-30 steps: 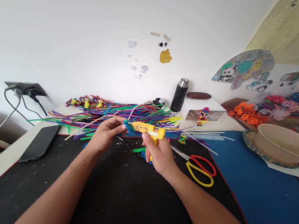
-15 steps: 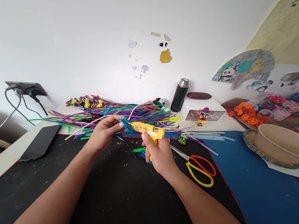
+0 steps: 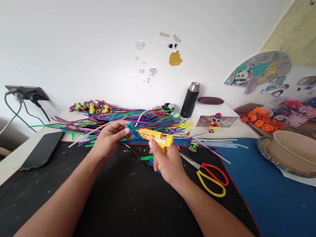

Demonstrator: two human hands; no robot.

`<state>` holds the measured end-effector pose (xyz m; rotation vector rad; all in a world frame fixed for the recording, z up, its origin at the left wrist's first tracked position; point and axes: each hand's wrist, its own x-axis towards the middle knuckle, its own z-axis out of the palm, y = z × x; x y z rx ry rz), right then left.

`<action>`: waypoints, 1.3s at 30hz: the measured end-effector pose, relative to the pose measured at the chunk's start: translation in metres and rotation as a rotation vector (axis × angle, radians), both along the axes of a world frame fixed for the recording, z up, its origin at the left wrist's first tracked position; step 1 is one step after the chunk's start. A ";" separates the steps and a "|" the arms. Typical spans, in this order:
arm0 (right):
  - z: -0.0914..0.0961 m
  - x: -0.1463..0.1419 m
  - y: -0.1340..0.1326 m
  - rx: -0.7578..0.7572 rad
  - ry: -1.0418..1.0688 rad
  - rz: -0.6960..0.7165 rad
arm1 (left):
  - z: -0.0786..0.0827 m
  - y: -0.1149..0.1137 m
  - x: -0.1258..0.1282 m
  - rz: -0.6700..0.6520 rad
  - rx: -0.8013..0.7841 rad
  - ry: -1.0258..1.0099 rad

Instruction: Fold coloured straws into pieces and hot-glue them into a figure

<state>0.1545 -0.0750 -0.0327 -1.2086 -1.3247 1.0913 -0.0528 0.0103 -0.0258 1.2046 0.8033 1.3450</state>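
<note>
My left hand (image 3: 111, 139) pinches a small blue and green pipe-cleaner piece (image 3: 132, 130) between thumb and fingers. A yellow hot glue gun (image 3: 152, 135) is gripped in my right hand (image 3: 167, 161), its nozzle pointing left and up against or very close to the piece; whether they touch I cannot tell. Below the gun, green and blue pipe-cleaner bits (image 3: 148, 159) lie on the black mat (image 3: 129, 214), partly hidden by my right hand. Scissors (image 3: 208, 175) with one red and one yellow handle rest to the right of that hand.
Behind my hands spreads a heap of coloured pipe cleaners (image 3: 117, 117). A phone (image 3: 43, 151) lies at left. Further right stand a black flask (image 3: 190, 101), a white box (image 3: 217, 113) with a small figure (image 3: 215, 123), glue sticks (image 3: 219, 145) and a beige bowl (image 3: 303, 150).
My left hand and the pipe-cleaner piece have shifted very slightly left and up. The glue gun has moved a touch left with my right hand.
</note>
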 end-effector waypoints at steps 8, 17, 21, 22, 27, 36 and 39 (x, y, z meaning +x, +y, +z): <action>-0.002 0.000 0.002 0.004 0.018 -0.018 | -0.001 0.001 -0.001 0.020 -0.013 -0.005; -0.006 0.000 -0.001 0.063 -0.169 0.024 | -0.012 0.021 -0.017 0.263 -0.090 -0.184; -0.009 -0.007 -0.006 0.212 -0.549 0.109 | -0.011 0.022 -0.019 0.276 -0.084 -0.200; -0.010 -0.009 -0.007 0.227 -0.644 0.155 | -0.010 0.022 -0.019 0.274 -0.080 -0.197; -0.011 -0.020 -0.012 0.174 -0.891 0.310 | -0.007 0.020 -0.018 0.268 -0.057 -0.183; -0.013 -0.023 -0.011 0.237 -0.849 0.498 | -0.003 0.017 -0.017 0.205 -0.032 -0.222; -0.014 -0.020 -0.010 0.245 -0.781 0.568 | -0.002 0.016 -0.016 0.176 -0.031 -0.244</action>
